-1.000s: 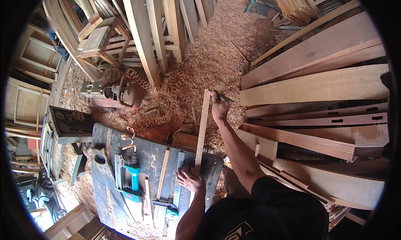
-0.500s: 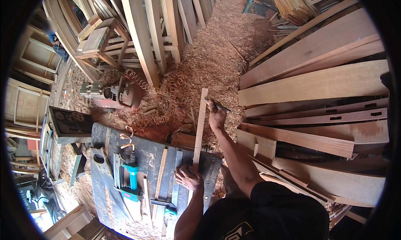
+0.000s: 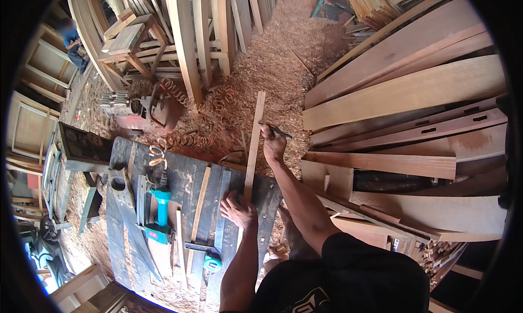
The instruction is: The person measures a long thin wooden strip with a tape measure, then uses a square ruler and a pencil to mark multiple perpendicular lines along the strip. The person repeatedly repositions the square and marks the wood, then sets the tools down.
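Observation:
A long pale wood strip [image 3: 254,149] lies across the dark workbench [image 3: 188,177], its far end sticking out past the bench edge. My left hand [image 3: 238,210] is closed over the strip's near part at the bench, thumb and fingers on it. Farther along, my right hand [image 3: 274,145] pinches a dark pencil [image 3: 279,131], its tip at the strip's right edge, short of the far end. Left of my left hand lie a metal straight bar [image 3: 222,209], a thin wood strip [image 3: 199,215], a try square [image 3: 204,247] and a teal round tape measure [image 3: 212,263].
A teal power tool [image 3: 162,207] and a handsaw [image 3: 121,189] lie on the bench's left side. Beyond stands an air compressor [image 3: 150,110] with a coiled hose [image 3: 182,95]. Boards [image 3: 403,95] are stacked at right. Shavings cover the floor. A person [image 3: 73,46] is far left.
My right hand with the pencil has moved along the strip, away from its far end and toward me. My left hand keeps its place on the strip. The whole view has shifted slightly.

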